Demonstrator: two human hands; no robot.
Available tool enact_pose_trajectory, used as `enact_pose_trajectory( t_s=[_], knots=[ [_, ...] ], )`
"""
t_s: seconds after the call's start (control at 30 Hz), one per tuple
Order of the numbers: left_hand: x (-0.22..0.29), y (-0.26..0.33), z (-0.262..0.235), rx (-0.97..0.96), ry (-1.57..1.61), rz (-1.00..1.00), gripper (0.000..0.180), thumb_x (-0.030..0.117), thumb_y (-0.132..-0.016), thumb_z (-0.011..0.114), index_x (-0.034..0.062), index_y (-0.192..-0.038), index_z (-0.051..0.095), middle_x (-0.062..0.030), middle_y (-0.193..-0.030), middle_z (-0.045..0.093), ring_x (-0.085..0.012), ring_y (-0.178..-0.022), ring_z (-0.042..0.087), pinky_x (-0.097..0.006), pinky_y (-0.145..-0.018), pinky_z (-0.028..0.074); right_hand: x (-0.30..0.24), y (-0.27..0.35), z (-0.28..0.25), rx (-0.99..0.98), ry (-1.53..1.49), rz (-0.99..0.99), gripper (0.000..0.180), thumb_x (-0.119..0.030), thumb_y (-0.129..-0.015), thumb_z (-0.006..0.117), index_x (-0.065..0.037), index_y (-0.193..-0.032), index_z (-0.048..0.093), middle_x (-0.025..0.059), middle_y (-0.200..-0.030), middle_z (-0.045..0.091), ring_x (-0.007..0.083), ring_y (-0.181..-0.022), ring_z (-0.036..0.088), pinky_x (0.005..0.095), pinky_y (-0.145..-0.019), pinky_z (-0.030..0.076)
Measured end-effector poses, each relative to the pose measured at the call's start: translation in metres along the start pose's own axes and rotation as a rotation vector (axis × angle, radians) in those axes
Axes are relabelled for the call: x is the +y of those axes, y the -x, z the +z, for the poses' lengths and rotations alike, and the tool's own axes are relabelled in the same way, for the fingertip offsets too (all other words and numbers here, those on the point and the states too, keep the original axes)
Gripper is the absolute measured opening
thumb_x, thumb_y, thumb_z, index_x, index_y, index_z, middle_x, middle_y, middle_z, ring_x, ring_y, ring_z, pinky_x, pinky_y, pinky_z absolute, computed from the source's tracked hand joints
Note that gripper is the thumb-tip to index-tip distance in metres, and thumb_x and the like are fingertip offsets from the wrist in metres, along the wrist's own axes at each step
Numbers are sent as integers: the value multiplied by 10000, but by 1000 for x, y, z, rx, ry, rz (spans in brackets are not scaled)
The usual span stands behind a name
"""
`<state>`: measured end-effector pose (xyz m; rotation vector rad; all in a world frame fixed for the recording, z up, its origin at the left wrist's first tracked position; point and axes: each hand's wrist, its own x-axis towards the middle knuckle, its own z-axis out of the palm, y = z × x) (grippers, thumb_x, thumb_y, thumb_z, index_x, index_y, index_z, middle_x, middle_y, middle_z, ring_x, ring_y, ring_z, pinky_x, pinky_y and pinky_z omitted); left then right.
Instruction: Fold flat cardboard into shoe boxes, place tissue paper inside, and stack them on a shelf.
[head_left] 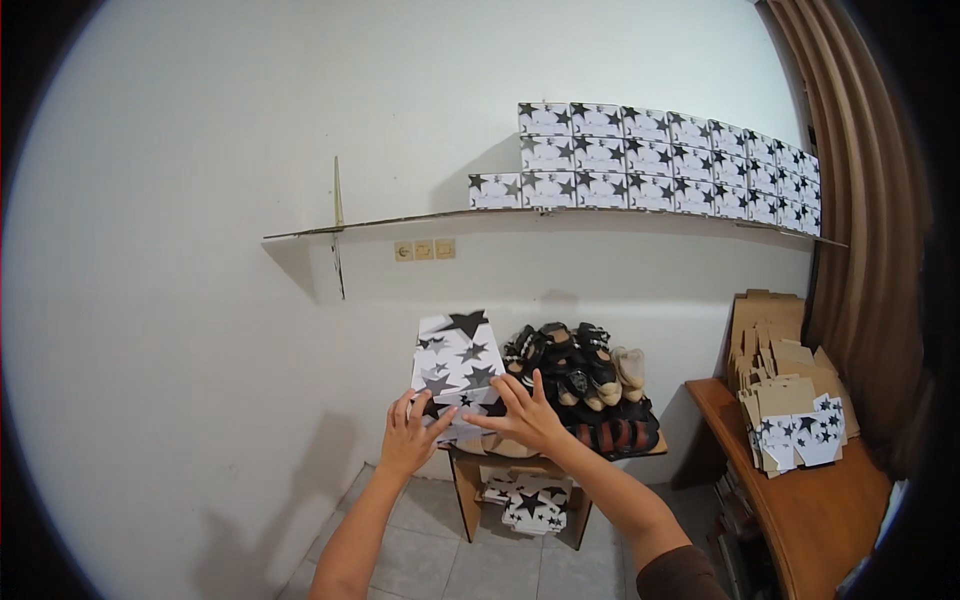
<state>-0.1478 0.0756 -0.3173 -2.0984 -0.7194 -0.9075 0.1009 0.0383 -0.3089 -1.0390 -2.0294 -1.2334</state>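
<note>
A white shoe box [458,355] printed with black and grey stars stands at the left end of a small table, with its front end toward me. My left hand [408,438] grips the near left corner, its fingers curled on the edge and the thumb across the front. At the near right corner my right hand [528,412] presses the front with thumb and fingers, one finger raised. The box looks closed on top, but my hands partly hide its near end. Right beside it lies a pile of black shoes [565,365], with beige ones among them.
Rows of star-printed boxes [600,155] are stacked on the wall shelf [400,220]. Folded star-printed cardboard [535,505] lies under the small table [467,490]. Brown flattened cartons [785,375] stand on a wooden desk [830,520] at right, beside a brown curtain [870,150].
</note>
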Motion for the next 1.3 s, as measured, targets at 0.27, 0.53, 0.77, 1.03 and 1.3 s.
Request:
enact_pose_trajectory(
  t_s=[0.27, 0.53, 0.77, 1.03, 1.3],
  knots=[
    [-96, -105, 77, 310, -101, 44, 683, 110, -701, 670, 364, -1281, 417, -113, -1355, 336, -367, -1211, 350, -475, -919, 355, 96, -104, 79, 235, 241, -29, 842, -90, -768, 569, -518, -1390, 195, 65, -1312, 418, 214, -1263, 396, 602, -1099, 60],
    [-183, -248, 114, 416, -75, 67, 878, 49, -561, 769, 332, -1291, 372, -133, -1397, 297, -393, -1260, 321, -471, -934, 382, 214, -223, 113, 279, 311, 2, 1066, -316, -468, 821, -470, -1373, 279, 38, -1364, 396, 223, -1300, 360, 537, -1126, 105],
    [-205, -345, 165, 437, -17, 63, 906, 58, -556, 767, 312, -1314, 342, -143, -1386, 300, -399, -1249, 332, -468, -923, 406, 292, -259, 134, 147, 504, 93, 1030, -288, -534, 838, -480, -1365, 261, 55, -1382, 355, 218, -1298, 347, 507, -1123, 168],
    [-211, -411, 228, 441, 54, 93, 873, 12, -582, 730, 323, -1309, 361, -119, -1395, 279, -359, -1276, 313, -440, -976, 397, 336, -258, 146, 43, 535, 204, 1002, -306, -474, 861, -451, -1328, 357, 59, -1340, 376, 224, -1271, 361, 486, -1135, 195],
    [-234, -448, 257, 301, 94, 138, 951, 35, -601, 741, 367, -1377, 303, -98, -1505, 142, -366, -1371, 176, -391, -1064, 355, 365, -271, 178, 22, 511, 300, 1010, -263, -469, 867, -423, -1337, 377, 78, -1384, 352, 237, -1308, 326, 487, -1121, 204]
  ],
)
